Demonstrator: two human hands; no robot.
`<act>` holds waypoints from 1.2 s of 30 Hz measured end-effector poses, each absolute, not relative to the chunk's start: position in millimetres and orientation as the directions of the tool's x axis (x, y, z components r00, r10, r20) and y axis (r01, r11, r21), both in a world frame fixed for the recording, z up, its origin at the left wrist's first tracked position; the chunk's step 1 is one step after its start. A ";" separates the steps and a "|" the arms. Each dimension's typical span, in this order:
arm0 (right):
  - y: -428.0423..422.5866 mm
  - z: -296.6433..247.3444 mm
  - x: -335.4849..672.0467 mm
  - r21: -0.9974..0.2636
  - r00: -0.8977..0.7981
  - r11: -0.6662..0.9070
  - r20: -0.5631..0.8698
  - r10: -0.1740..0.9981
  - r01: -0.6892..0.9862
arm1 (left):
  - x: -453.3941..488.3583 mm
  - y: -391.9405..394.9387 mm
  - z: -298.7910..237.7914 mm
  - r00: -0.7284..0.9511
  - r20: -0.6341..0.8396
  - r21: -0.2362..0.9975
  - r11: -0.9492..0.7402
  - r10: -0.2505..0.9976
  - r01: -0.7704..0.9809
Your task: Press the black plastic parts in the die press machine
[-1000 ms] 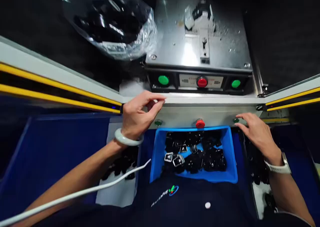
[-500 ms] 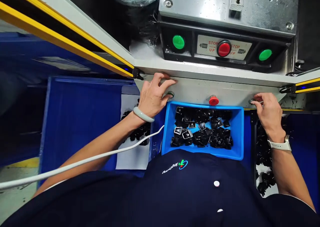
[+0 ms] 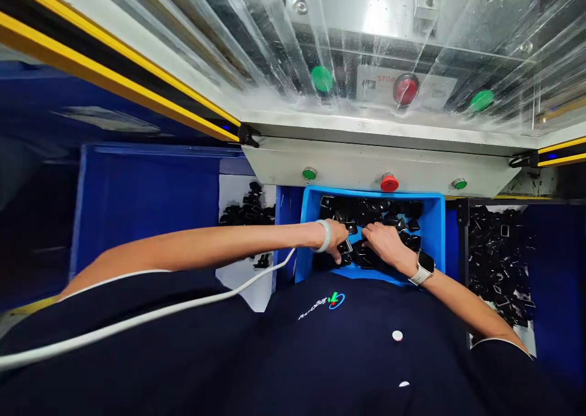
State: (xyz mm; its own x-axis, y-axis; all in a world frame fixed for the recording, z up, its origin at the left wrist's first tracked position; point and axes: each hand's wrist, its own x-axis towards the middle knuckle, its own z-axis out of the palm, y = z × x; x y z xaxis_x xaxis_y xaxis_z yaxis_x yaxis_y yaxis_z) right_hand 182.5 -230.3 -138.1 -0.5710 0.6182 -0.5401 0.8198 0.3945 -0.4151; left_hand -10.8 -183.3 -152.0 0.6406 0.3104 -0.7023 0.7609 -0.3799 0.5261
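A small light-blue bin (image 3: 436, 233) full of small black parts (image 3: 403, 217) sits right in front of me, under the machine's front panel. Both hands are down inside it, close together. My left hand (image 3: 337, 237), with a pale bangle on the wrist, curls its fingers round a black part with a silvery frame (image 3: 346, 247). My right hand (image 3: 383, 245), with a watch on the wrist, has its fingers bent into the pile beside that part; what they grip is hidden.
The panel carries two green buttons (image 3: 309, 173) (image 3: 459, 184) and a red one (image 3: 389, 184). A clear guard (image 3: 274, 49) covers the machine above. More black parts lie left (image 3: 247, 211) and right (image 3: 499, 251). A big dark-blue crate (image 3: 146, 202) stands left. A white cable (image 3: 183, 309) crosses my chest.
Both hands left the green panel buttons and dropped into the light-blue bin. A clear guard now covers the machine's upper buttons and plate.
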 end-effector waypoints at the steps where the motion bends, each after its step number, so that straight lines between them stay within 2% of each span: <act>1: -229.6 -136.6 187.0 -0.419 -0.567 0.386 -0.541 0.621 0.822 | -11.4 -187.9 -151.8 0.631 -0.717 0.511 -0.391 0.298 0.765; 3: -227.3 -129.6 200.4 -0.444 -0.536 0.324 -0.527 0.659 0.835 | -15.8 -190.7 -145.0 0.614 -0.737 0.485 -0.411 0.285 0.772; 5: -224.4 -118.2 216.4 -0.539 -0.460 0.165 -0.474 0.751 0.826 | -22.0 -186.0 -133.0 0.637 -0.702 0.513 -0.394 0.318 0.763; 8: -220.4 -95.9 238.1 -0.754 -0.288 -0.091 -0.356 0.889 0.650 | -29.4 -176.0 -113.2 0.707 -0.535 0.709 -0.209 0.463 0.674; 10: -219.3 -79.5 247.4 -0.835 -0.209 -0.144 -0.294 0.933 0.531 | -30.8 -173.4 -102.2 0.689 -0.412 0.841 -0.041 0.597 0.539; 13: -219.7 -57.8 250.6 -0.885 -0.129 -0.145 -0.222 0.966 0.443 | -27.8 -175.3 -90.4 0.599 -0.318 0.921 0.090 0.734 0.379; 16: -218.7 -43.9 243.6 -0.914 -0.113 -0.133 -0.189 0.975 0.383 | -22.5 -175.7 -81.9 0.549 -0.267 0.945 0.103 0.792 0.312; 22: -206.5 -37.3 223.7 -0.908 -0.249 -0.067 -0.183 0.951 0.412 | -14.8 -165.8 -68.7 0.599 -0.181 0.958 0.001 0.780 0.287; 26: -198.2 -39.3 218.2 -0.896 -0.233 -0.060 -0.178 0.956 0.439 | -8.9 -160.2 -63.7 0.612 -0.134 0.955 -0.064 0.779 0.291; 33: -179.6 -30.5 218.4 -0.913 -0.171 -0.104 -0.184 0.968 0.395 | 1.1 -141.1 -43.4 0.521 -0.159 0.965 0.021 0.839 0.260; 36: -145.9 -7.4 220.8 -0.920 -0.174 -0.015 -0.090 0.981 0.393 | -0.8 -117.0 -25.1 0.447 -0.146 0.978 0.060 0.882 0.201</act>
